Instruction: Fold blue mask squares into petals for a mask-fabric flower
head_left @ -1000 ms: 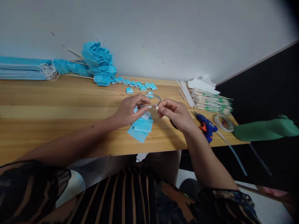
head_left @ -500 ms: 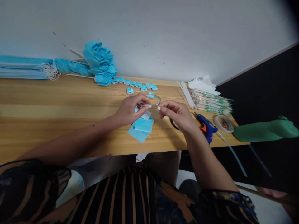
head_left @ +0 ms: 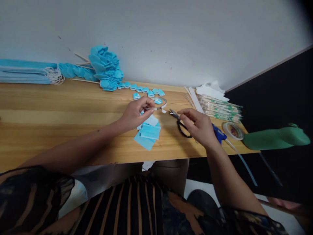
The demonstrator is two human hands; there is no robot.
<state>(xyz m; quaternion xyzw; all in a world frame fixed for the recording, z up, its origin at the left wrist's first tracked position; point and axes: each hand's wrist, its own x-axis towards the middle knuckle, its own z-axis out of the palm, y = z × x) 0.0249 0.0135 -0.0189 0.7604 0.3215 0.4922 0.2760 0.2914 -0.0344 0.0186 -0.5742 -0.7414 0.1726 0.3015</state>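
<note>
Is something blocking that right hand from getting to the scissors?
Nothing visible: the right hand is right by the scissors, though whether they touch is unclear. The left hand, with the ring, is on their other side.

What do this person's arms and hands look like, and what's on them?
The left hand and right hand are human, ungloved, with bare wrists and forearms. The left sleeve is loose and black with tan stripes and a sheer edge; the right sleeve is dark and patterned. A small dark spot marks the left forearm.
</note>
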